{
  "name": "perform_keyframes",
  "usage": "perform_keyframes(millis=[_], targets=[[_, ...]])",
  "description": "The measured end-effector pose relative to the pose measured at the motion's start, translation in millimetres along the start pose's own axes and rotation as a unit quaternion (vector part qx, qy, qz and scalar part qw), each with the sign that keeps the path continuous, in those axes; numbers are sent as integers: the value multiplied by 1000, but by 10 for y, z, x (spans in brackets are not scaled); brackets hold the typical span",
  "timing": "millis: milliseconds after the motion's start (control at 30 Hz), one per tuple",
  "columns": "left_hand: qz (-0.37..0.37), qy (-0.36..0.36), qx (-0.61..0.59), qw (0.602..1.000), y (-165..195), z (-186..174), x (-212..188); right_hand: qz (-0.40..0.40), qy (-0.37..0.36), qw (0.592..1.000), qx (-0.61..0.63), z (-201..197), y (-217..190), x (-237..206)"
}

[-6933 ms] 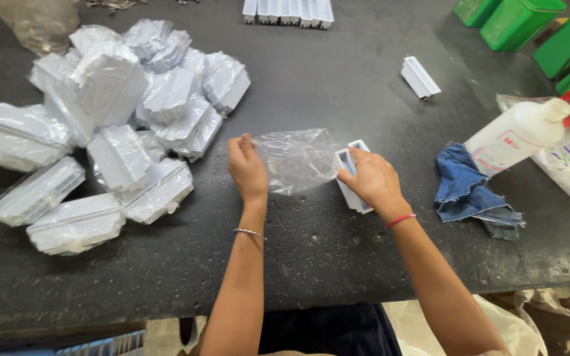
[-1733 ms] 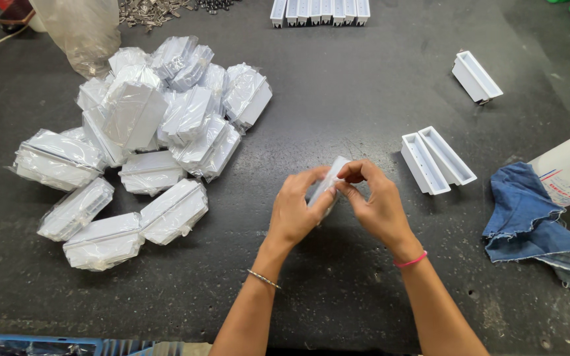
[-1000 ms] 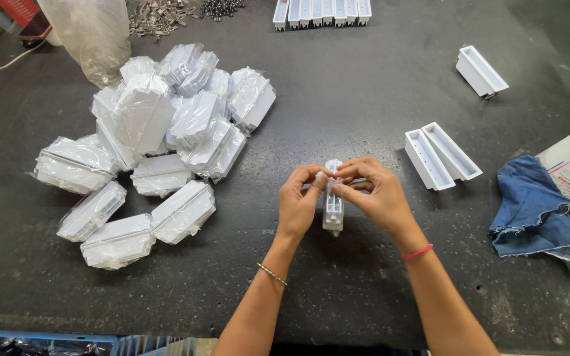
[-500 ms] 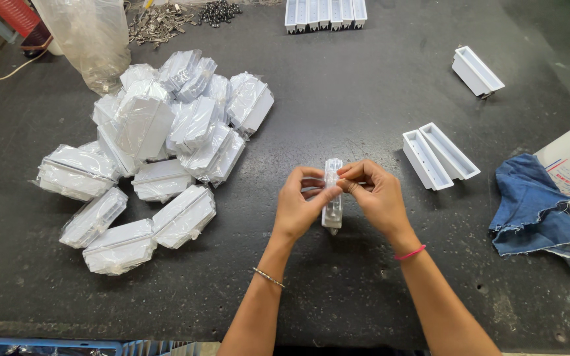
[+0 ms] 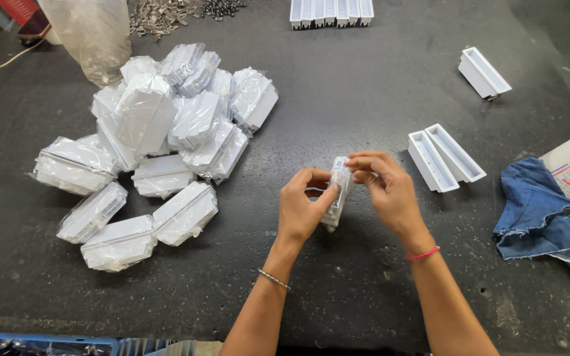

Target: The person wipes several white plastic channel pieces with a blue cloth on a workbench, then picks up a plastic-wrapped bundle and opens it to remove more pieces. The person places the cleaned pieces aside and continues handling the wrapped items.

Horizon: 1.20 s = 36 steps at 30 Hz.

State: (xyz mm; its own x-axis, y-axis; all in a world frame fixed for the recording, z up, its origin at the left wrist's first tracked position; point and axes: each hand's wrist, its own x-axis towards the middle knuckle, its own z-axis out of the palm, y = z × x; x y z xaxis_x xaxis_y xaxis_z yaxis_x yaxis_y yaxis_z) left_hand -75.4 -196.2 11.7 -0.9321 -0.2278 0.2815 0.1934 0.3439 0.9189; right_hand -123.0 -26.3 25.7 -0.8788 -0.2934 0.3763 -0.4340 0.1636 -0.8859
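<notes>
Left hand (image 5: 303, 209) and right hand (image 5: 385, 188) both pinch my bagged white piece (image 5: 336, 192); sealing step, I judge, next setting it at ten o'clock by the pile (image 5: 153, 145).

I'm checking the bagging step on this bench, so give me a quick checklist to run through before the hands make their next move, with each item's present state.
1. Both hands on the piece: left hand and right hand grip the white part in clear plastic. Ok.
2. Piece lifted off the dark table: cannot tell; its lower end is hidden.
3. Bag fully closed: cannot tell; fingers cover the top.
4. Two open white trays apart from the right hand: ok.
5. Pile of wrapped parts apart from the left hand: ok.
6. Blue cloth away from the hands: ok.
</notes>
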Motion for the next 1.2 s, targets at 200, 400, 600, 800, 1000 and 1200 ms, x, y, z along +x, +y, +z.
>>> perform_keyframes(millis=[200,400,600,800,1000,1200], targets=[[76,39,97,992,96,43,-88,-46,-22,995,-85,6,20,-8],[132,72,212,966,141,92,-129,-111,6,965,-239,-5,38,-8],[120,68,195,971,153,37,-107,-55,-29,989,-134,-58,49,4],[128,53,230,963,153,49,-123,-103,-16,974,-203,-66,112,23],[151,62,252,954,105,63,-122,-121,-13,967,-222,-22,118,-2],[163,71,264,948,60,95,-108,-142,-28,962,-233,-31,67,-28]])
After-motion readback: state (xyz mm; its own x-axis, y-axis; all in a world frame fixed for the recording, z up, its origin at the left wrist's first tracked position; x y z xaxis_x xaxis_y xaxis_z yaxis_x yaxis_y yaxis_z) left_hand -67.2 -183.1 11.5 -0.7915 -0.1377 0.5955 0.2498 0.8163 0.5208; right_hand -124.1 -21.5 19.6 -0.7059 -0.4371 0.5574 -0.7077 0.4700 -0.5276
